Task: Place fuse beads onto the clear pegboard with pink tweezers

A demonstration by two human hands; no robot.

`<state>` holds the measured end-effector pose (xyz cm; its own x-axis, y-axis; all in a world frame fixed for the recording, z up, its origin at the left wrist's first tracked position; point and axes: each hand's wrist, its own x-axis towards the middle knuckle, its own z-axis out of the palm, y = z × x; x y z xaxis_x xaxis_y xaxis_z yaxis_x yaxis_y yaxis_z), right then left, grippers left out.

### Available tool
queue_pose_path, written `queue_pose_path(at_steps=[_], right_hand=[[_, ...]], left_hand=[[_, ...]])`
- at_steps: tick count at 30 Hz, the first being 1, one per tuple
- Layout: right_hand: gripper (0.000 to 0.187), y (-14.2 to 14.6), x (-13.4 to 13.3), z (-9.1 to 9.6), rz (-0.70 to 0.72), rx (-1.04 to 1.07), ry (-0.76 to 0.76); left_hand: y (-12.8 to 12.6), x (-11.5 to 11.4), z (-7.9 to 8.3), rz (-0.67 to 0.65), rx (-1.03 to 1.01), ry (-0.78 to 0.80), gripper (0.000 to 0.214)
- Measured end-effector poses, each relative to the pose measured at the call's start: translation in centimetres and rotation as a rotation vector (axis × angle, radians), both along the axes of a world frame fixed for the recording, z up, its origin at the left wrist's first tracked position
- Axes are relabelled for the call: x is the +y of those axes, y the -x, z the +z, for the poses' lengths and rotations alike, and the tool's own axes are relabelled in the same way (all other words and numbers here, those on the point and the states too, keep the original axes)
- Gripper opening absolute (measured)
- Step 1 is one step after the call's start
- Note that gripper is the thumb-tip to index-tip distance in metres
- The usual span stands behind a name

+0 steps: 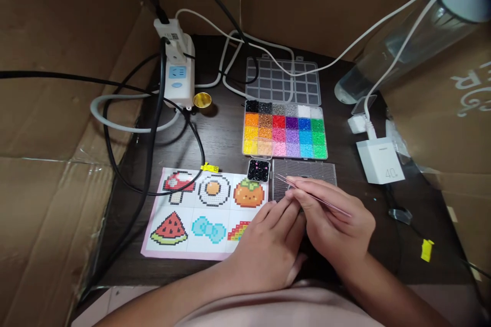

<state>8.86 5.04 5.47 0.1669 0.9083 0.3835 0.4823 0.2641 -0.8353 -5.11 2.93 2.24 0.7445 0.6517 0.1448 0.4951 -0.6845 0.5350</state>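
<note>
My right hand point(337, 219) is closed around pink tweezers point(286, 180), their tips pointing left over a clear pegboard point(307, 169). Resting at the pegboard's near left side, my left hand point(270, 240) has its fingers stretched out and close to the right fingertips. Between them, the lower part of the board is hidden. A small clear box point(258, 170) of black beads with a few pink ones stands just left of the board. Under my left hand lies the right part of a pattern sheet point(192, 255) with pixel pictures, among them a mushroom, an egg and a watermelon.
Behind the pegboard stands an open bead case point(284, 130) with many colours, its lid point(282, 82) folded back. A power strip point(178, 71), looping cables and a gold cap point(202, 100) are at the left. A white charger point(379, 161) and clear bottle point(399, 43) stand right. Cardboard walls surround the table.
</note>
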Motion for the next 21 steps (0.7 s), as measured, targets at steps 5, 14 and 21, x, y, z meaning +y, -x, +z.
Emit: queue_pose_path(at_steps=[5,14,21], right_hand=[[0.023,1.3,1.1,-0.2,0.049,-0.001,0.043],[0.024,1.4,1.1,-0.8,0.104,0.022,0.074],[0.027,1.2,0.8,-0.9,0.085,0.028,0.073]], left_hand=[[-0.1,-0.2,-0.7,0.034,-0.05,-0.059,0.042],[-0.1,-0.3,-1.1,0.027,-0.044,-0.12,0.041],[-0.1,-0.2,-0.9,0.034,-0.062,-0.106,0.044]])
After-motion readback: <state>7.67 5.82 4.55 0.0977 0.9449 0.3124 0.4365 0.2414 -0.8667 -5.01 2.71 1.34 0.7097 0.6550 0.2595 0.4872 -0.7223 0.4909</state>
